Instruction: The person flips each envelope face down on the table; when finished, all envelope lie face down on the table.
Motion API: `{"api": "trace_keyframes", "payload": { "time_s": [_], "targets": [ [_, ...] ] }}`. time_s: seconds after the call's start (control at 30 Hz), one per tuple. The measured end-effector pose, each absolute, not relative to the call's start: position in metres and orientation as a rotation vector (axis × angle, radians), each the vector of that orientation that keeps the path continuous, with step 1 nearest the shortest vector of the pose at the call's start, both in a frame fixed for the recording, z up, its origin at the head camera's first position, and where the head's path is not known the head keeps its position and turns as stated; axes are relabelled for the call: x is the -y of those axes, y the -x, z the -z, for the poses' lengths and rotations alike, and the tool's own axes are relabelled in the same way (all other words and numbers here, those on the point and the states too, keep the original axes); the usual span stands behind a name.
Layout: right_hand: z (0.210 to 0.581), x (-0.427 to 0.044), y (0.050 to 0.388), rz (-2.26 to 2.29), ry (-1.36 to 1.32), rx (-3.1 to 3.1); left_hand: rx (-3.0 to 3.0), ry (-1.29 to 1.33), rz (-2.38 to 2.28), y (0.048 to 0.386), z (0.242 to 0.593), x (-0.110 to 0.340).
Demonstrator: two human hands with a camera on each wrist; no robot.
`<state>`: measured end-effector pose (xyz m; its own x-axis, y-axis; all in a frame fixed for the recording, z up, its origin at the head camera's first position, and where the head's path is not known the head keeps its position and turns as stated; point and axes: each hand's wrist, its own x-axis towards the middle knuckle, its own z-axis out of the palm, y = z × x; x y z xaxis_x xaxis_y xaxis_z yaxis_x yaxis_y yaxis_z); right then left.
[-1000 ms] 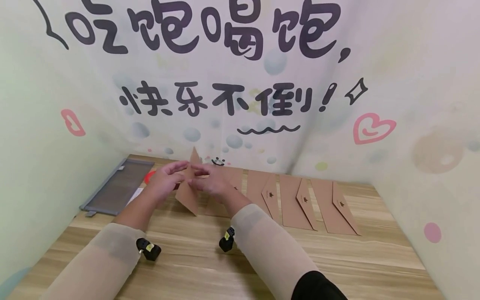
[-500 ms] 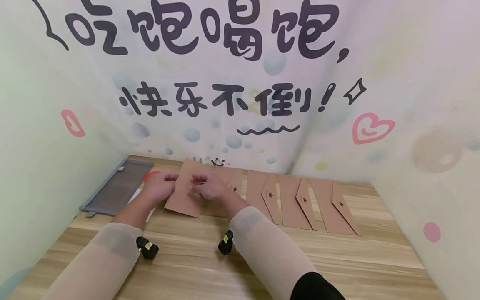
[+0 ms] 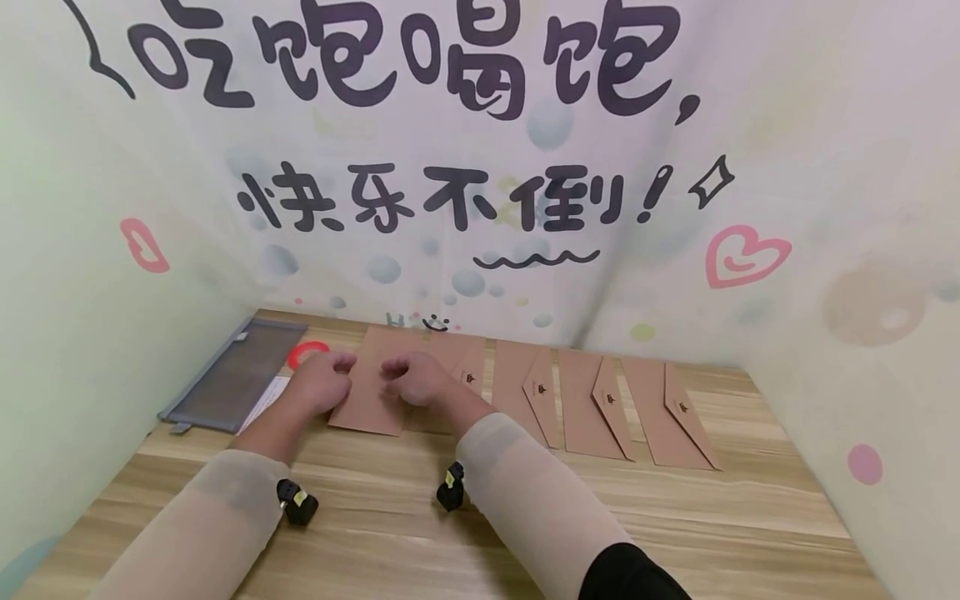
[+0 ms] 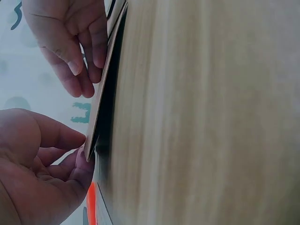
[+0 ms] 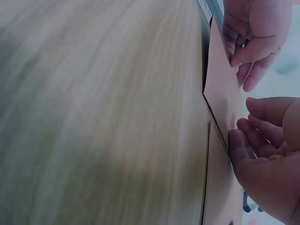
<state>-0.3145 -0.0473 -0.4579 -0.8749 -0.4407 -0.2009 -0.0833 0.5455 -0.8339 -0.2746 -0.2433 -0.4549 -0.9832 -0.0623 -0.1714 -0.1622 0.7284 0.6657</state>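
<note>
Pouch [image 3: 243, 362]: grey mesh, blue-grey border, white tag. Ring [image 3: 292, 358], right of pouch: red. Paper [image 3: 264, 400], beside pouch: white, dark print. Envelope [image 3: 367, 400], right of pouch: plain brown. Four envelopes [image 3: 579, 400], farther right of pouch: brown, dark crown on each flap. Worktop [image 3: 375, 542], under pouch: light brown, streaked wood grain. Backdrop [image 3: 465, 137], behind pouch: white, black lettering, pale blue dots, pink outlines. Sleeves [image 3: 202, 508]: beige. Wrist cameras [image 3: 300, 505]: black, yellow label.
</note>
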Motion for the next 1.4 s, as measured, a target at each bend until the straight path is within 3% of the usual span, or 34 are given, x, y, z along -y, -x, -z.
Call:
{"api": "trace_keyframes", "payload": {
  "time_s": [0.53,0.93,1.4],
  "targets": [
    [0.450,0.034,0.320,1.230,0.533,-2.402,-2.800,0.171,-1.244,0.273,0.454,0.234],
    [0.450,-0.021,0.326,1.417,0.559,-2.352,-2.642,0.102,-1.552,0.275,0.456,0.196],
    [0.449,-0.078,0.320,1.474,0.414,-2.366,-2.469,0.037,-1.763,0.279,0.460,0.153]
  ]
}}
